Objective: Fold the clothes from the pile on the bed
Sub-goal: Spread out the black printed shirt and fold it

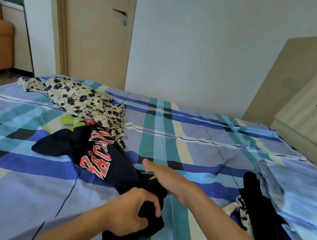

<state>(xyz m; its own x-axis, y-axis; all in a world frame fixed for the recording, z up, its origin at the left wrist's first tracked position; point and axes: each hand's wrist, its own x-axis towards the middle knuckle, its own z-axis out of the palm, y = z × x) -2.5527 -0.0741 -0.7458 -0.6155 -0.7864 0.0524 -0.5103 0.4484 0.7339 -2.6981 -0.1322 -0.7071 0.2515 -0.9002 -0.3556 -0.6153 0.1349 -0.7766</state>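
Observation:
A black T-shirt with red lettering lies stretched across the plaid bed sheet, reaching from the pile toward me. My left hand grips its bunched near end. My right hand reaches over the same end, its thumb pointing out; the fingers are tucked into or behind the black cloth. Behind the shirt lies a cream dress with black flowers, and a bit of lime-green and red cloth shows under it.
At the right of the bed lies a stack of clothes: a light blue garment beside a dark one and a black-and-white patterned piece. A beige headboard and cabinet stand at the right. A closed door is behind the bed.

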